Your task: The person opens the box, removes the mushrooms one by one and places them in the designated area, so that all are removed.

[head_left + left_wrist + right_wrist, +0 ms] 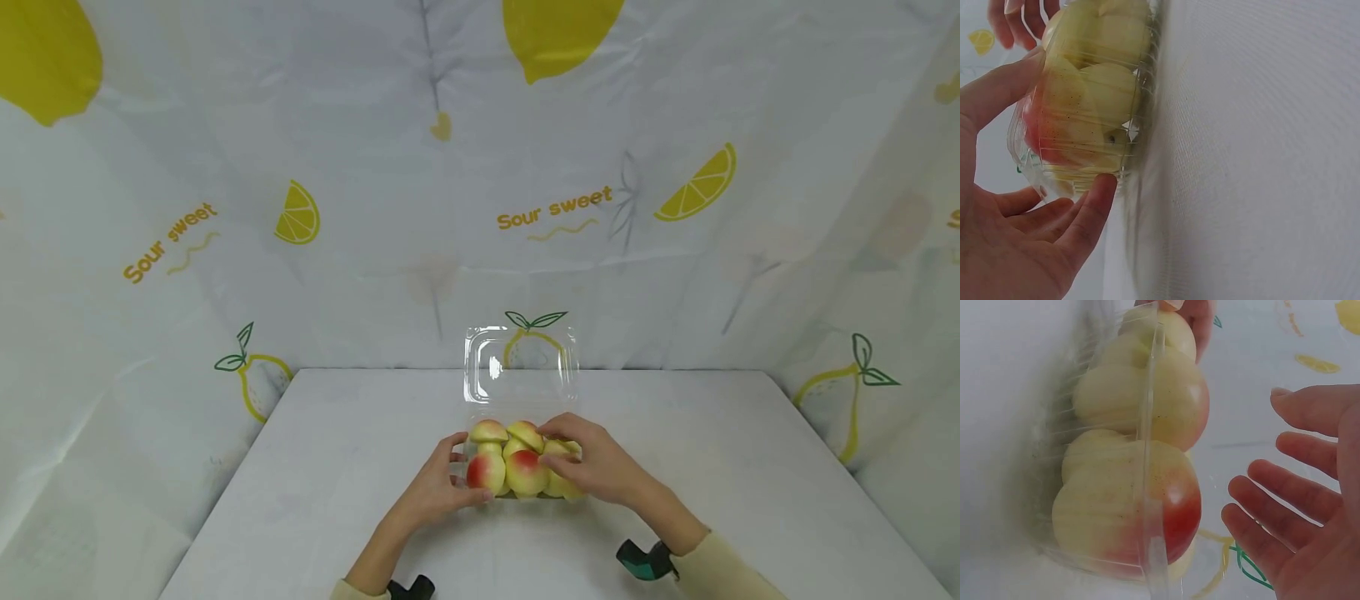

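Note:
A clear plastic clamshell box stands on the table, packed with several yellow peaches that have red blushes. Its transparent lid is raised behind it. My left hand holds the box's left end, thumb at the front rim and the other fingers round the side. At the right end, my right hand hovers close over the peaches with relaxed, spread fingers. In the right wrist view a gap shows between those fingers and the fruit.
The white tabletop surrounds the box. Behind it hangs a pale cloth printed with lemons and lettering. Dark wrist devices sit below both hands.

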Demonstrator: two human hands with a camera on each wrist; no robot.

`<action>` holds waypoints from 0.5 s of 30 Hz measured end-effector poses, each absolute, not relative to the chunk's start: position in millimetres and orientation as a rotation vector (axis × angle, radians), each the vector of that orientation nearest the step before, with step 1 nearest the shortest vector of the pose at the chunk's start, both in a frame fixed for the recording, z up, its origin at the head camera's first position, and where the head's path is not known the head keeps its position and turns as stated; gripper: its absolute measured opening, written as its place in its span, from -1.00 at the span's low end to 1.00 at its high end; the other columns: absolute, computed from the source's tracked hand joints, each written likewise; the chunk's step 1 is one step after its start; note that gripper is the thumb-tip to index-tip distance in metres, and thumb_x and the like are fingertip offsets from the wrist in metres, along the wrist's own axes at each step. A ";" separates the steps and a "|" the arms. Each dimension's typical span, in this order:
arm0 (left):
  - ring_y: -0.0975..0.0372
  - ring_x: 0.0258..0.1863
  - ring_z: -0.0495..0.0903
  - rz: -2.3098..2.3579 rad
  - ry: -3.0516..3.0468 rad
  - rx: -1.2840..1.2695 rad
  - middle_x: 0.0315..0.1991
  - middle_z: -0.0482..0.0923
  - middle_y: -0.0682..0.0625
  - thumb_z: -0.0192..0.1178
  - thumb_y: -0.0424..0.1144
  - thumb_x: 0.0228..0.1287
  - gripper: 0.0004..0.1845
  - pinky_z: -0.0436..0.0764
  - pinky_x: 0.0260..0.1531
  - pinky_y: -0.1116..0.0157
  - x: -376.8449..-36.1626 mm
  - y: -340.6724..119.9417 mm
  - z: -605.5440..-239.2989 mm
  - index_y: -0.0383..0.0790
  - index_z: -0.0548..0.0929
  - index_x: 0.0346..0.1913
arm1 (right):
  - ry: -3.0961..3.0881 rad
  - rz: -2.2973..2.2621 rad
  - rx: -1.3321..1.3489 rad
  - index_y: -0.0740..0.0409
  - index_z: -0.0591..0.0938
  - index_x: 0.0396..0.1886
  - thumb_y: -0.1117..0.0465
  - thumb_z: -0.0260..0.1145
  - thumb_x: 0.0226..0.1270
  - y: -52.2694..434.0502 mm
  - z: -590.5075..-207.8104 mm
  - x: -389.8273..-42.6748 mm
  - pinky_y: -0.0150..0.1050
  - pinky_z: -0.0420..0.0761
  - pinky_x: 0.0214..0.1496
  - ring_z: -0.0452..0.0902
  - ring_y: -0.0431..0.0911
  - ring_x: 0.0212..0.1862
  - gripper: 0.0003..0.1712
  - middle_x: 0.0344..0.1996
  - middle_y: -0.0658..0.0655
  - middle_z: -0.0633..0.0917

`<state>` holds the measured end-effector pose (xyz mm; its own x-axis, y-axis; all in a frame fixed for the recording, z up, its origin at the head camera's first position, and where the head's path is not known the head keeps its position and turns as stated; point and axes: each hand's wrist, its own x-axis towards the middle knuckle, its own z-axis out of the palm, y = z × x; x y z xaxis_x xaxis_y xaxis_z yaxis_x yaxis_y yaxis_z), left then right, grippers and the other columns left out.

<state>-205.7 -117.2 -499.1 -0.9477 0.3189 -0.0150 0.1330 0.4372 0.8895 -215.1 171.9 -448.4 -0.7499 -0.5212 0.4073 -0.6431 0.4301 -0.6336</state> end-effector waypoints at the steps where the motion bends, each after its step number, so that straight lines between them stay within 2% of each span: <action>1: 0.00 -0.02 0.61 1.525 2.506 0.398 0.27 0.42 -0.30 0.57 -0.06 0.04 0.05 0.64 -0.04 0.01 -205.9 -117.3 -499.5 -0.28 0.19 0.51 | -2.543 1.220 1.046 0.25 0.67 0.07 0.24 0.46 0.33 170.9 -449.4 -215.1 0.09 0.65 0.08 0.64 0.06 0.01 -0.64 -0.02 0.14 0.70; 5: 0.00 -0.03 0.61 1.529 2.504 0.399 0.25 0.43 -0.30 0.58 -0.06 0.03 0.06 0.66 -0.08 0.05 -206.2 -117.8 -499.6 -0.27 0.19 0.51 | -2.590 1.177 1.079 0.22 0.66 0.10 0.17 0.47 0.34 166.5 -452.9 -213.2 0.07 0.62 0.13 0.62 0.09 0.07 -0.60 0.02 0.12 0.68; 11: -0.02 -0.03 0.61 1.527 2.509 0.402 0.24 0.44 -0.31 0.58 -0.07 0.02 0.06 0.66 -0.10 0.05 -206.4 -117.7 -499.8 -0.28 0.19 0.50 | -2.595 1.076 1.091 0.15 0.70 0.04 0.19 0.50 0.28 159.6 -459.0 -210.6 -0.08 0.58 0.17 0.51 -0.07 0.09 -0.65 -0.02 0.03 0.67; 15: -0.03 -0.02 0.61 1.522 2.508 0.409 0.25 0.43 -0.31 0.58 -0.09 0.02 0.05 0.66 -0.08 0.03 -205.6 -117.5 -498.7 -0.27 0.19 0.50 | -2.674 1.041 1.062 0.13 0.68 0.07 0.16 0.52 0.25 156.1 -461.9 -209.2 -0.01 0.56 0.24 0.50 -0.05 0.15 -0.59 0.05 0.00 0.65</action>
<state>-205.6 -117.5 -498.7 -0.9462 0.3235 -0.0102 0.1403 0.4383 0.8878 -209.2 156.1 -461.9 -0.7560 -0.5777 0.3077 -0.6337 0.5283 -0.5651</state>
